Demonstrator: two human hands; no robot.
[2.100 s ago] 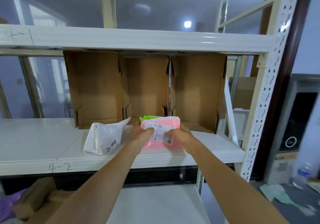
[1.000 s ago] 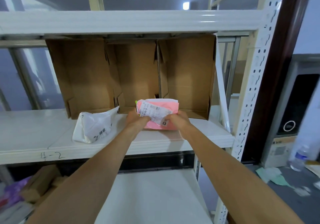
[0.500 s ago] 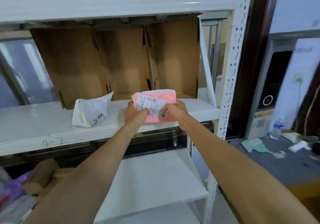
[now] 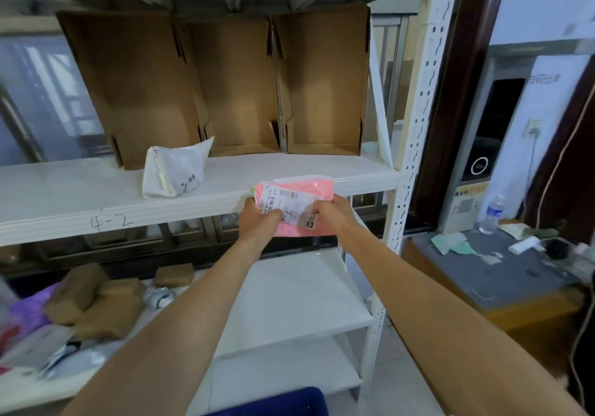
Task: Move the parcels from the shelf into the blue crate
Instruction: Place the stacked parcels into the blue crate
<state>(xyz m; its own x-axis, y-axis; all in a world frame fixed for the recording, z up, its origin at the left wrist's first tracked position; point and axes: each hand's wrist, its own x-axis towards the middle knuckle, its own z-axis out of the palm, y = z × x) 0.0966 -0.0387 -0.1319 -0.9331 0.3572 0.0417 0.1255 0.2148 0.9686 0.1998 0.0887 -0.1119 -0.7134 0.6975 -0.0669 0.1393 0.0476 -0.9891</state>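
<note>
You've got the pink parcel (image 4: 304, 209) up in the air just in front of the shelf (image 4: 80, 196) edge, white shipping label facing you, a bit crumpled. A white poly parcel (image 4: 175, 172) sits on that shelf board, slumped with one corner poking up. A corner of the blue crate (image 4: 283, 402) shows at bottom.
</note>
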